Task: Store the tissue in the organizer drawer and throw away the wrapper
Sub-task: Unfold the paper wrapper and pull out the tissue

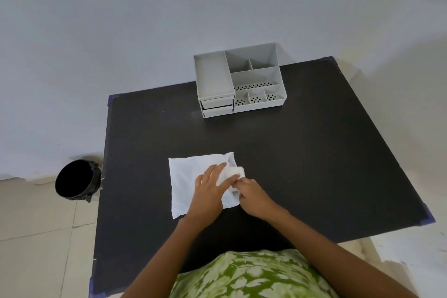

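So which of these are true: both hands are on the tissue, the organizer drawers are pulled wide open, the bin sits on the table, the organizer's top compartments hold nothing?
1. Both the left hand and right hand touch the tissue: true.
2. The organizer drawers are wide open: false, they look shut or nearly so.
3. The bin sits on the table: false, it stands on the floor beside it.
4. The top compartments hold nothing: true.
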